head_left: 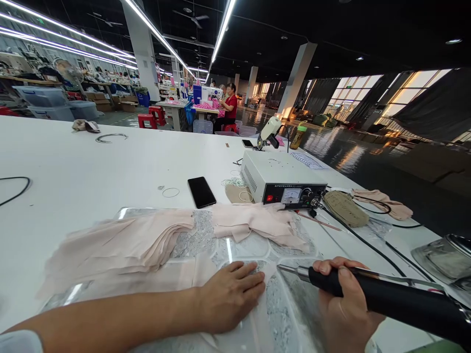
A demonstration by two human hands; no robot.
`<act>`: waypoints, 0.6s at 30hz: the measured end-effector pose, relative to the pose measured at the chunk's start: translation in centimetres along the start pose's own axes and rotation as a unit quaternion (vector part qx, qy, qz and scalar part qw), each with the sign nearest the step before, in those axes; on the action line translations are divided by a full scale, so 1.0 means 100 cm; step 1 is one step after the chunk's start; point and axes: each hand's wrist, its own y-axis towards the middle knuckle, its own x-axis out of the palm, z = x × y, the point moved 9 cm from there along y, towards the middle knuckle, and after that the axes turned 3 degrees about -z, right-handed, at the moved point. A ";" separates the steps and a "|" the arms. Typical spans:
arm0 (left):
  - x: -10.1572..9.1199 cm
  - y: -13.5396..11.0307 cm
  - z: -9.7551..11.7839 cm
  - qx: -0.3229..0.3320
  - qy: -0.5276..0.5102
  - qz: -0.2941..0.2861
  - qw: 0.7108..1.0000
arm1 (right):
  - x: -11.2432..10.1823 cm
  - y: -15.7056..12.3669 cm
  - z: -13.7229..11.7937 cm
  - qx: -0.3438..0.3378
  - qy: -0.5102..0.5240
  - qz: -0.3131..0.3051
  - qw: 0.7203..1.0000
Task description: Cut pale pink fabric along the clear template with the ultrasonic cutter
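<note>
My left hand (230,294) lies flat, fingers stretched out, on a piece of pale pink fabric (200,274) spread over a scratched glass plate (283,304). My right hand (344,309) is wrapped round a black hand-held cutting tool (386,296), whose metal tip (289,269) points left, just right of my left fingertips. A stack of pink fabric pieces (121,245) lies to the left, and more pink pieces (257,220) lie behind.
A white control box (281,179) with a dial and red switch stands behind the glass, cabled to the tool. A black phone (201,191), white rings (170,192) and a beige pad (345,208) lie on the white table (73,171). A person in red (230,110) sits far back.
</note>
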 end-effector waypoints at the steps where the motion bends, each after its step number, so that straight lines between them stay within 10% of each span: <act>1: 0.000 0.000 0.000 0.000 -0.001 0.001 1.000 | 0.000 0.000 0.001 -0.002 0.001 -0.001 1.000; 18: 0.000 0.000 -0.001 -0.002 -0.009 0.003 1.000 | 0.005 0.004 0.001 -0.028 -0.016 -0.016 0.999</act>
